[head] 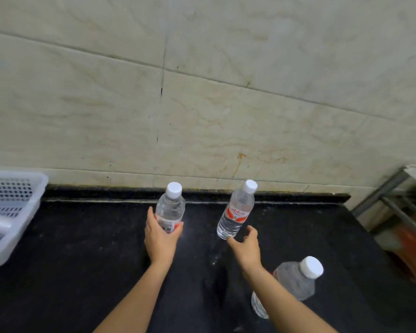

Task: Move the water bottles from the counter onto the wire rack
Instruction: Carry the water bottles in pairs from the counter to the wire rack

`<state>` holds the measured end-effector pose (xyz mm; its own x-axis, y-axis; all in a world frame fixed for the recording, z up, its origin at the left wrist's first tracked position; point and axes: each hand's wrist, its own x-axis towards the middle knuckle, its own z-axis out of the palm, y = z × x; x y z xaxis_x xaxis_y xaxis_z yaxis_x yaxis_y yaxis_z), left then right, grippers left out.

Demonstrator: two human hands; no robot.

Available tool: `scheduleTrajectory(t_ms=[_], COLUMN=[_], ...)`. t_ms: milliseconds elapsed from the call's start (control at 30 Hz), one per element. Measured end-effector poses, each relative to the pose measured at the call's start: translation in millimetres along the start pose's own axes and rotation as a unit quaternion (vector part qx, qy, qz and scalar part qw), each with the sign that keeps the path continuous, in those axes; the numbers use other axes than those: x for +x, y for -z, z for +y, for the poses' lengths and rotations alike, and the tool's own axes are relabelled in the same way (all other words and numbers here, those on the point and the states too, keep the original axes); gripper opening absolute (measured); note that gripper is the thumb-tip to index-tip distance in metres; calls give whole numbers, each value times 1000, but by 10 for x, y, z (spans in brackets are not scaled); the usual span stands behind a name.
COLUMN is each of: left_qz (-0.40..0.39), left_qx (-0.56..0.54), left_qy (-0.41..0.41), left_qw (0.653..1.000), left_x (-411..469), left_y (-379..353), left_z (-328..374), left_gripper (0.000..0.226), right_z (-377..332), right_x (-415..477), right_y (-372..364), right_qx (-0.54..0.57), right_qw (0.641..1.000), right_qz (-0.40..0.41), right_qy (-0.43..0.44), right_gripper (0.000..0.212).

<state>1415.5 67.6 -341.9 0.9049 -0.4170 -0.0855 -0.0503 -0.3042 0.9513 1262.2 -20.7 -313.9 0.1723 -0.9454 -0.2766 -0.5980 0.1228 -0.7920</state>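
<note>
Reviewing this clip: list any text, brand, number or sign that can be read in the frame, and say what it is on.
No text here can be quoted.
On the middle bottle: white characters on a red label, too blurred to read.
On the left bottle, gripped by the left hand: a barcode, digits too small to read.
On the near bottle: label mostly out of sight.

The left bottle (170, 207), the middle bottle (237, 212) and the near bottle (296, 282) were all clear with white caps, the first two wearing red-and-white labels, the last showing a sliver of red. The table (82, 236) was black with fine pale speckles, and the wall (226, 104) was cream tile veined in brown. The slotted basket (10, 200) was white, the wire rack (394, 205) grey metal.
</note>
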Motion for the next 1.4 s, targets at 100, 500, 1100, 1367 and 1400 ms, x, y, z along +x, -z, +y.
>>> scheduleTrajectory(t_ms=[100, 500, 1100, 1367, 1400], left_qz=[-56, -235, -286, -219, -200], left_qx=[-29, -145, -92, -197, -220], left_qy=[9, 33, 13, 185, 217], left_qw=[998, 961, 954, 938, 930], left_x=[130, 633, 439, -401, -569], left_y=[105, 437, 391, 432, 439], left_z=[-67, -112, 13, -530, -638], left_gripper=[84, 52, 52, 25, 24], right_z=[-44, -266, -42, 280, 316], right_x=[127, 634, 157, -513, -583], right_y=[-100, -291, -187, 2, 26], right_qx=[10, 142, 73, 37, 27], right_qw=[1000, 983, 994, 999, 999], right_qz=[20, 116, 74, -25, -34], right_qy=[-16, -29, -16, 16, 16], right_gripper=[79, 90, 65, 68, 70])
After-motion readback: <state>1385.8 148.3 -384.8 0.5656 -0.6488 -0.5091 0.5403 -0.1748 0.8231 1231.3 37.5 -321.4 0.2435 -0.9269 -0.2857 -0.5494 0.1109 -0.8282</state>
